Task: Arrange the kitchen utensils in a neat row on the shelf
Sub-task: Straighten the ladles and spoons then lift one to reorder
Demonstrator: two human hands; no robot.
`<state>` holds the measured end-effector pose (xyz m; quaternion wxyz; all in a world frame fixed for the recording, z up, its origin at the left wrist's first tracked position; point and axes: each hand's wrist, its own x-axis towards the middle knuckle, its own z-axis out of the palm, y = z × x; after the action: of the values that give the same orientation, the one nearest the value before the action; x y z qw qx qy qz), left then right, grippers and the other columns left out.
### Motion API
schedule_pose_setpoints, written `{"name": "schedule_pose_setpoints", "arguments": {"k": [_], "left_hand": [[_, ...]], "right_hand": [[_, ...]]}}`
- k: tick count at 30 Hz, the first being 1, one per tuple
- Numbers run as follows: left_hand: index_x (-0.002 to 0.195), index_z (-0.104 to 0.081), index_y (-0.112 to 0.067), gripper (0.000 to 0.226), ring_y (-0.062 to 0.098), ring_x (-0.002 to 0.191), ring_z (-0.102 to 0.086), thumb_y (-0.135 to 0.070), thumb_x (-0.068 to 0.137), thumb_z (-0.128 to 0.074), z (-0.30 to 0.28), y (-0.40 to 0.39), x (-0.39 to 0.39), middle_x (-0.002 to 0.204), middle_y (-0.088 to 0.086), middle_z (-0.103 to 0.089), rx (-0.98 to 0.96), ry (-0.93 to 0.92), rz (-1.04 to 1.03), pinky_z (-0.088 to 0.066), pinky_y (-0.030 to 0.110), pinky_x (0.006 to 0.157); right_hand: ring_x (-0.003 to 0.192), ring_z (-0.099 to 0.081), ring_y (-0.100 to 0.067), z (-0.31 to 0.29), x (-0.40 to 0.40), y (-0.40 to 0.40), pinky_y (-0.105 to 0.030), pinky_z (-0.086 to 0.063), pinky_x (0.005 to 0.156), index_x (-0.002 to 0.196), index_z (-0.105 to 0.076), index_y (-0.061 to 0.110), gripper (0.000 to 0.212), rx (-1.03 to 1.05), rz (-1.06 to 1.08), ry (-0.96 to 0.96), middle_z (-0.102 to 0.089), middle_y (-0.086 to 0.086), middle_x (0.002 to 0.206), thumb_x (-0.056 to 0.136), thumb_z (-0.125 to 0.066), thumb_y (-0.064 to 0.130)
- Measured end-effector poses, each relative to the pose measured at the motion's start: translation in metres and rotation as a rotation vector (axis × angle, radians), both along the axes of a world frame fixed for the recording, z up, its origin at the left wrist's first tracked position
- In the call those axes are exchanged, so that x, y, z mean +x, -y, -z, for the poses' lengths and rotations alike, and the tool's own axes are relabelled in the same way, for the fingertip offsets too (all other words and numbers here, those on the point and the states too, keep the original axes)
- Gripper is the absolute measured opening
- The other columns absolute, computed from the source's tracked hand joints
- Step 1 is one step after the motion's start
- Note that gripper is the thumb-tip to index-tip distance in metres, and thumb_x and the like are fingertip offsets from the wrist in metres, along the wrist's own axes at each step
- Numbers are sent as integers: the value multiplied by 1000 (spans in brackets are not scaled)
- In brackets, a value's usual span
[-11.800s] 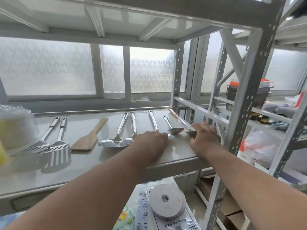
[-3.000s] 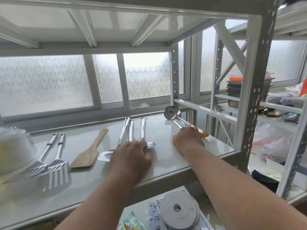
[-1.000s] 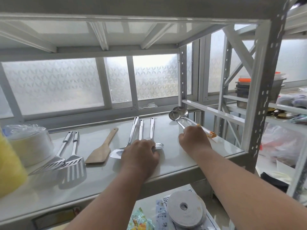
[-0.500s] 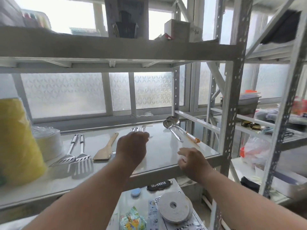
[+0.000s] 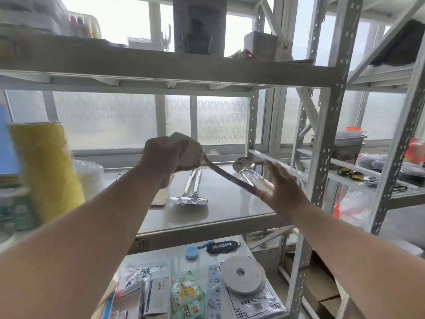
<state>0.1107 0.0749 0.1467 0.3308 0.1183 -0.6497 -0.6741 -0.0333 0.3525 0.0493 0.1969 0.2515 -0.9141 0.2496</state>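
Observation:
My left hand (image 5: 164, 158) is raised above the shelf (image 5: 232, 207) and is shut on the bowl end of a long steel spoon (image 5: 226, 177). The spoon's handle slants down to the right, and its tip meets my right hand (image 5: 284, 188), which is open with fingers spread. Two steel utensils (image 5: 192, 193) lie side by side on the shelf below, heads toward me. Two ladles (image 5: 243, 164), one with an orange-tipped handle, lie at the back right. A wooden spatula (image 5: 158, 200) shows only a corner behind my left arm. The slotted turners are hidden.
A yellow roll (image 5: 46, 169) and a wrapped stack of bowls (image 5: 90, 178) stand at the shelf's left. A perforated steel post (image 5: 323, 157) rises at the right corner. The lower shelf holds a tape roll (image 5: 241, 279) and packets. Boxes crowd the upper shelf (image 5: 161, 65).
My left hand has lifted a steel spoon off the shelf by its bowl. My right hand has risen from the shelf's front edge to the handle's tip.

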Motion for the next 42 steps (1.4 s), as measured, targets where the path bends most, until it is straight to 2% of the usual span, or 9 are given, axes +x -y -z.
{"name": "schedule_pose_setpoints", "arguments": {"k": [3,6,11,14,18,20,25,29,42], "left_hand": [[87,-72,-4,6,29,72,-75,-6,93,-75,4,9,-1,93,17,-73,96,23,-1,-64,48,83],[94,-70,-10,10,21,73,-70,-14,94,-79,6,17,-6,100,12,-70,200,66,-23,-60,35,64],[124,-57,-4,46,37,92,-79,-46,105,-62,0,16,-13,102,22,-79,499,-114,283,-67,40,69],[129,-58,-9,57,37,108,-76,-60,104,-54,13,12,-25,118,24,-77,150,71,329,-62,45,89],[137,-66,-27,57,24,128,-63,-59,90,-68,63,10,-40,143,4,-68,-1052,564,135,-46,42,115],[144,-60,-36,53,22,139,-55,-50,93,-64,89,11,-41,148,-3,-62,-1287,702,99,-42,44,119],[129,-63,-31,46,26,128,-59,-53,94,-45,133,12,-53,134,-1,-66,-1365,713,28,-50,44,104],[116,-65,-30,48,29,114,-64,-59,90,-36,149,13,-62,120,-3,-71,-1382,675,-52,-48,44,101],[141,-57,-36,54,15,138,-51,-58,94,-41,161,16,-66,148,-13,-60,-1382,582,-99,-31,45,114]], "right_hand": [[122,-60,-27,1,2,-2,-36,-45,104,150,-44,27,67,52,-159,22,-62,-4,135,90,-74,34],[99,-67,-25,8,0,1,-38,-53,90,128,-61,23,39,34,-144,-111,-71,0,107,92,-73,25],[71,-63,-22,17,-1,3,-41,-55,68,116,-47,24,26,-57,-155,40,-63,1,89,99,-65,23],[69,-54,-18,30,2,10,-31,-44,62,111,-47,20,21,-101,-202,278,-57,-4,85,101,-63,29],[63,-57,-21,37,0,30,-41,-50,62,94,-58,19,20,-340,-179,387,-63,-8,74,103,-56,37],[60,-56,-22,36,-4,38,-41,-48,62,86,-60,16,28,-407,-113,404,-62,-5,68,102,-56,39],[60,-59,-23,39,-19,62,-39,-51,63,84,-66,11,32,-495,3,500,-68,-4,70,90,-63,43],[100,-65,-24,33,-29,77,-33,-50,84,109,-60,21,39,-185,61,462,-68,1,103,77,-69,40],[117,-60,-31,48,-66,144,-41,-50,94,121,-64,16,39,236,152,206,-54,-7,126,94,-44,35]]}}
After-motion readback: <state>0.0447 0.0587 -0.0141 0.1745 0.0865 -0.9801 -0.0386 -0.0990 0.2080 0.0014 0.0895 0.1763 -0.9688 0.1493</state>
